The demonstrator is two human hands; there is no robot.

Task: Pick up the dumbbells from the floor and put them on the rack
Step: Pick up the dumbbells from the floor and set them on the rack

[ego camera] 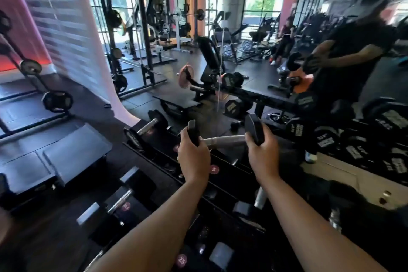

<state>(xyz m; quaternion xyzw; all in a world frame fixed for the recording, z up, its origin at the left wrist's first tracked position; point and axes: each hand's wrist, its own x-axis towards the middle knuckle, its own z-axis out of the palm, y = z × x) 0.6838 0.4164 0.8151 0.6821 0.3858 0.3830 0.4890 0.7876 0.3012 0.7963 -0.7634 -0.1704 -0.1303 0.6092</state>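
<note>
Left hand [193, 157] clamps left head of dumbbell [225, 140]; right hand [262, 154] clamps right head. Bar runs left-right between hands, held level just above rack [229, 174] top tier. Slot straight below, both hands equally near.

Dark tiered metal dumbbell rack [223, 183]: lower end cut off by bottom edge. Mirrored person in black top [357, 35]: motion-blurred. White lettering on black hexagonal dumbbell ends [395, 117]: unreadable.
</note>
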